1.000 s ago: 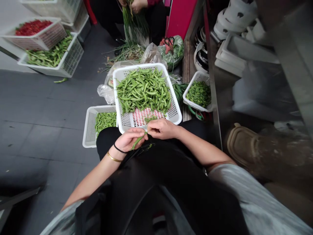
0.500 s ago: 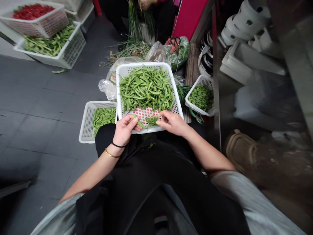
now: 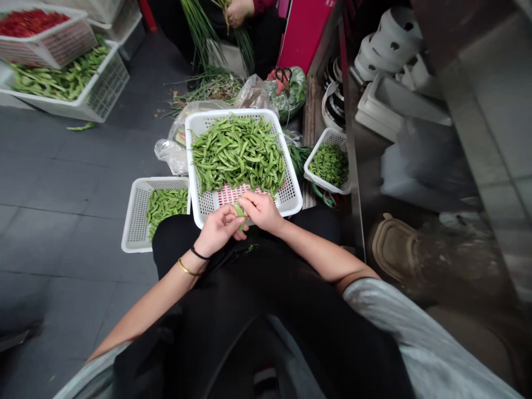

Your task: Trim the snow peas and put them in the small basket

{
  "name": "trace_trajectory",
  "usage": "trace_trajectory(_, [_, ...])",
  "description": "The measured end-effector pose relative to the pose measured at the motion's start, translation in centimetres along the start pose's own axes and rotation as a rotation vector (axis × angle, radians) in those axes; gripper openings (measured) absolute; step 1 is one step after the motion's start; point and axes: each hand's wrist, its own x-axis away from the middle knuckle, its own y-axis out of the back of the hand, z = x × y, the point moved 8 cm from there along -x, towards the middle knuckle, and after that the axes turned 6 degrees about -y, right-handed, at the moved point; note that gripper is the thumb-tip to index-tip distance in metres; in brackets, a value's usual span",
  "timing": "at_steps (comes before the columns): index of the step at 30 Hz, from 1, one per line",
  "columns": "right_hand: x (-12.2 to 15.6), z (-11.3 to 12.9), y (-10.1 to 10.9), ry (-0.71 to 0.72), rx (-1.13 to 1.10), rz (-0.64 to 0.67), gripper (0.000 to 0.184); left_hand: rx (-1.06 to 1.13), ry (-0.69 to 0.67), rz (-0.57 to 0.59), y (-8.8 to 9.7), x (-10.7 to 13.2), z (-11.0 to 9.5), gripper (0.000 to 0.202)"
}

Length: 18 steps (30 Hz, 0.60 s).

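Observation:
Between my hands is a green pea pod (image 3: 240,210), over the near rim of a white plastic basket (image 3: 293,206) on my lap. My left hand (image 3: 220,226) pinches the pod between thumb and fingers. At the pod's upper end, the fingers of my right hand (image 3: 262,210) are closed, gripping its tip. A heap of pea pods (image 3: 239,152) fills the far part of the basket. The small pile of trimmings near its front is mostly hidden behind my right hand. To the left, a lower white basket (image 3: 135,221) holds more pods.
On the right stands a small basket of leafy greens (image 3: 330,165). Scissors (image 3: 284,75) lie on a bagged bundle (image 3: 297,94) beyond. Opposite, a person's hand (image 3: 240,12) holds long green stalks. Stacked baskets (image 3: 102,91) of greens and red peppers stand far left.
My right hand has moved left from the trimmings to the pod in my left hand, and both hands now meet on it. The whole view has shifted slightly.

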Motion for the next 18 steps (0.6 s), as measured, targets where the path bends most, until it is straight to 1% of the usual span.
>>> trace_trajectory(1, [0.0, -0.5, -0.2, -0.036, -0.044, -0.005, 0.031, 0.055, -0.011, -0.046, 0.3, -0.2, 0.1, 0.033])
trace_trajectory(2, [-0.1, -0.9, -0.5, -0.062, -0.064, 0.011, 0.031, 0.106, -0.027, -0.114, 1.0, -0.4, 0.1, 0.033])
trace_trajectory(3, [-0.1, -1.3, -0.7, -0.076, -0.057, 0.057, 0.031, 0.150, -0.047, -0.191, 2.1, -0.4, 0.0, 0.032])
trace_trajectory(5, [-0.2, -2.2, -1.0, -0.086, 0.035, 0.231, 0.021, 0.212, -0.099, -0.325, 4.4, -0.4, -0.5, 0.028])
trace_trajectory(6, [-0.3, -2.9, -0.8, -0.108, 0.099, 0.321, 0.016, 0.234, -0.128, -0.366, 5.5, -0.3, -0.8, 0.026])
trace_trajectory(7, [-0.6, -3.9, -0.1, -0.152, 0.162, 0.365, 0.017, 0.256, -0.151, -0.383, 6.4, -0.3, -1.0, 0.023])
trace_trajectory(8, [-1.3, -5.0, 1.2, -0.209, 0.226, 0.350, 0.025, 0.276, -0.160, -0.368, 6.9, -0.2, -1.1, 0.021])
trace_trajectory(9, [-2.3, -6.4, 3.2, -0.291, 0.275, 0.260, 0.031, 0.297, -0.158, -0.329, 7.0, -0.3, -1.2, 0.018])
trace_trajectory(10, [-3.5, -7.6, 5.8, -0.360, 0.330, 0.065, 0.035, 0.315, -0.146, -0.271, 6.7, -0.3, -1.2, 0.016])
trace_trajectory(11, [-4.6, -8.5, 8.1, -0.388, 0.394, -0.112, 0.037, 0.333, -0.130, -0.205, 6.2, -0.3, -1.1, 0.014])
trace_trajectory(12, [-5.6, -9.5, 9.6, -0.407, 0.444, -0.217, 0.039, 0.351, -0.114, -0.137, 5.5, -0.3, -1.1, 0.014])
trace_trajectory(13, [-6.6, -10.7, 10.4, -0.445, 0.485, -0.255, 0.040, 0.372, -0.099, -0.072, 4.7, -0.3, -1.0, 0.015])
trace_trajectory(15, [-8.0, -12.7, 10.5, -0.489, 0.512, -0.221, 0.026, 0.415, -0.071, 0.021, 3.2, -0.1, -0.9, 0.025])
trace_trajectory(16, [-8.3, -13.2, 10.2, -0.491, 0.499, -0.195, 0.017, 0.438, -0.055, 0.047, 2.6, 0.0, -0.8, 0.029])
trace_trajectory(17, [-8.2, -13.2, 9.9, -0.472, 0.473, -0.182, 0.010, 0.460, -0.035, 0.065, 2.1, 0.0, -0.6, 0.032])
trace_trajectory(18, [-7.8, -12.7, 9.6, -0.428, 0.441, -0.188, 0.006, 0.483, -0.010, 0.079, 1.6, 0.1, -0.3, 0.031])
